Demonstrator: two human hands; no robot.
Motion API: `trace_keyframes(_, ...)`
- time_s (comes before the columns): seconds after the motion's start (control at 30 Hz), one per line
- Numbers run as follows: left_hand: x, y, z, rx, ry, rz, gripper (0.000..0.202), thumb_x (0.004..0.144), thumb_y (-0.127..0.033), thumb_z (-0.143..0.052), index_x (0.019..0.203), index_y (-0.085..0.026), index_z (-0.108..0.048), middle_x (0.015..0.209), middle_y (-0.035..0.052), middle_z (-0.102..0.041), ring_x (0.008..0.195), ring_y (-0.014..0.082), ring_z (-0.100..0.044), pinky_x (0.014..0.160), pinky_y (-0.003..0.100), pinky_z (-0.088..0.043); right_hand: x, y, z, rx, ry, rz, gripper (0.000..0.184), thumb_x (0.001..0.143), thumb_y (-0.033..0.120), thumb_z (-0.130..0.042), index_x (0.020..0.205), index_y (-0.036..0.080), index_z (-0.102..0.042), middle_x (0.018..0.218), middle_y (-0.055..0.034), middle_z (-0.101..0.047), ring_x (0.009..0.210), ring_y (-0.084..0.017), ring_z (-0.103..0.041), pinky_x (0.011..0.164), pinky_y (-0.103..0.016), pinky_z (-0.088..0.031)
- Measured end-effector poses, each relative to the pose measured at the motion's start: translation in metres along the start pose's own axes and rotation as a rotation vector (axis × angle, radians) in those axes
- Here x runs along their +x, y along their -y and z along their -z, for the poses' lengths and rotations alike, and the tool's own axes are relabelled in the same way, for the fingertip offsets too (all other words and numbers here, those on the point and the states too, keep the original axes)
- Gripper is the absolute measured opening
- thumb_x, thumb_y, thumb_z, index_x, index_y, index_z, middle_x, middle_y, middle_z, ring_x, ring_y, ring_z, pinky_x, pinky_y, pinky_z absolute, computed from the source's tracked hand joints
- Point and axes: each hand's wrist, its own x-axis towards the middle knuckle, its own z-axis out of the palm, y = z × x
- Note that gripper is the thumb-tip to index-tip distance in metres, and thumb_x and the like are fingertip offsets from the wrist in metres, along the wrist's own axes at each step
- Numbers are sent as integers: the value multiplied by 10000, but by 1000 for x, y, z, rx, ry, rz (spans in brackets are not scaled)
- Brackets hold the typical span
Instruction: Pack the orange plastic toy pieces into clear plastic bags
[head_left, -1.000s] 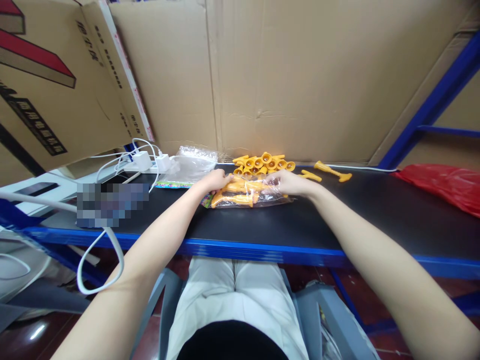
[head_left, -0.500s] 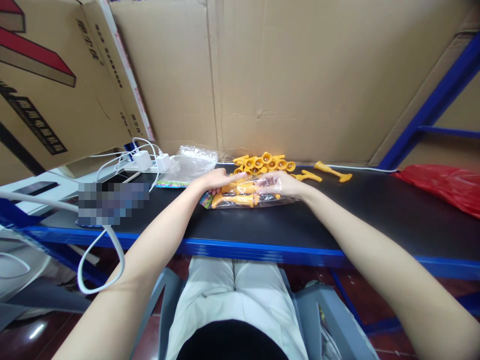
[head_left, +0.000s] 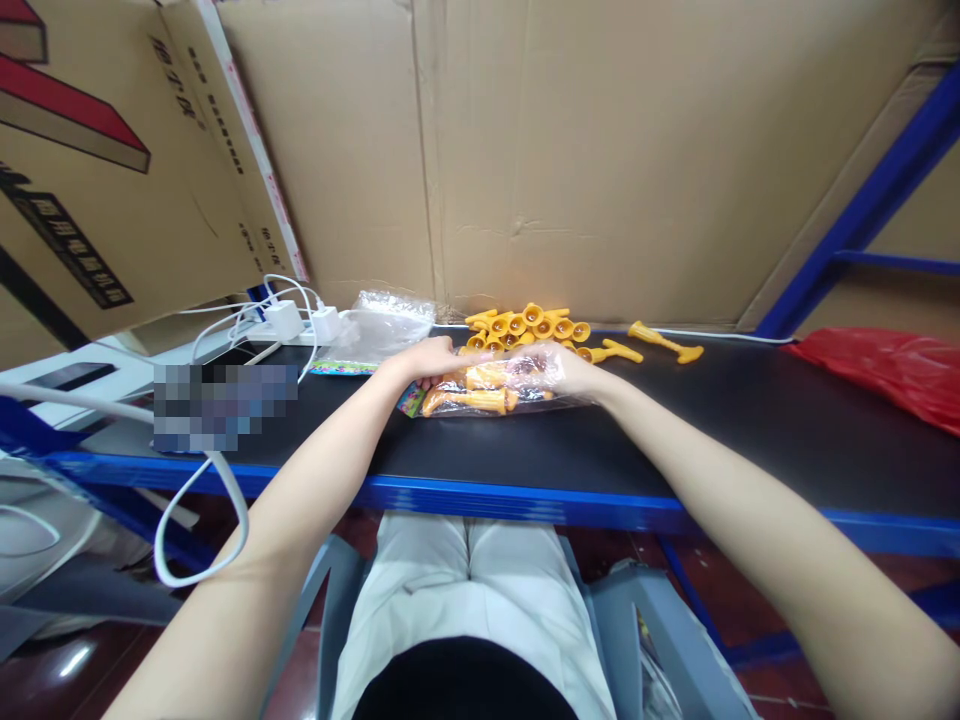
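Note:
A clear plastic bag [head_left: 536, 398] with a colourful printed end lies on the black tabletop, holding yellow horn-shaped plastic pieces [head_left: 480, 401]. My left hand [head_left: 433, 358] grips the bag's left part, thumb stretched along its top. Inside the bag, under the film, is my right hand [head_left: 559, 368], its fingers closed at another yellow piece [head_left: 487, 375]; glare on the film partly hides the fingertips. Just behind both hands rests a pile of similar yellow pieces [head_left: 532, 318], flared ends facing me. Two more lie apart, to the right of the pile.
Flat clear bags [head_left: 375, 338] lie left of the pile. White chargers [head_left: 283, 320] and cables stand farther left, with one cable looping over the front edge. A red plastic bag [head_left: 885, 375] is at the right. Cardboard [head_left: 600, 160] walls the back; a blue rail [head_left: 525, 500] edges the table.
My right hand has shifted slightly within the bag, and the film and yellow pieces under it have moved a little. My left hand stays almost where it was.

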Motion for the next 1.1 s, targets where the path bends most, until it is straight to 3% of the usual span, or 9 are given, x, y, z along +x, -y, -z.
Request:
trace_keyframes(0.2,1,1,-1,-24,-14,0,675,611,-721,-481,886,-113,-588,485,85,-553,489,223,-579,443,291,-381,-1,4,6,11,-14,-170,257,688,356,-609,855,161,-621,956,-69,-633,886,-190,-577,823,-331,-436)
trace_keyframes(0.37,2,3,-1,-32,-27,12,686,605,-706,-498,943,-113,-565,496,85,-567,480,222,-577,443,289,-373,-5,9,15,-174,-107,-400,101,675,247,-604,717,158,-582,791,-63,-622,753,-184,-568,714,-319,-452)
trace_keyframes(0.43,2,3,-1,-33,-25,10,697,600,-707,-501,962,-113,-555,502,83,-573,479,222,-579,441,287,-374,-7,9,17,-181,-37,-507,125,688,275,-593,650,161,-558,659,-52,-589,617,-164,-544,598,-306,-447)
trace_keyframes(0.53,2,4,-1,-36,-27,10,707,595,-709,-500,973,-113,-541,504,80,-575,473,219,-576,436,283,-372,-9,6,17,6,155,-602,274,730,397,-549,581,167,-528,510,-35,-519,445,-121,-463,452,-275,-391)
trace_keyframes(0.63,2,5,-1,-33,-31,9,692,597,-708,-497,951,-116,-542,498,75,-568,469,213,-573,434,275,-368,-10,3,13,211,192,-607,309,727,415,-557,544,174,-494,458,-15,-469,401,-93,-414,412,-248,-354)
trace_keyframes(0.77,0,3,-1,-29,-30,5,667,605,-726,-463,878,-126,-562,505,75,-565,486,202,-576,446,267,-374,-8,4,11,453,123,-611,132,690,191,-574,589,176,-490,476,20,-441,409,-69,-399,416,-218,-360)
trace_keyframes(0.87,-3,-1,0,-31,-7,-7,675,622,-761,-390,777,-129,-570,516,87,-566,489,190,-573,449,263,-381,-6,5,10,560,69,-591,78,656,118,-575,688,172,-528,616,0,-533,504,-80,-485,496,-223,-433)
trace_keyframes(0.97,-7,-6,2,-28,23,-9,704,628,-790,-321,699,-130,-556,502,93,-555,486,186,-569,448,259,-384,-6,2,8,638,69,-518,105,661,141,-591,750,167,-544,770,-26,-580,649,-94,-546,627,-227,-468)
trace_keyframes(1.1,-10,-9,3,-22,6,7,751,624,-811,-278,761,-122,-545,504,92,-557,481,191,-567,446,262,-383,-6,-7,6,678,110,-423,164,682,226,-602,828,168,-555,874,-40,-592,721,-102,-553,706,-241,-459)
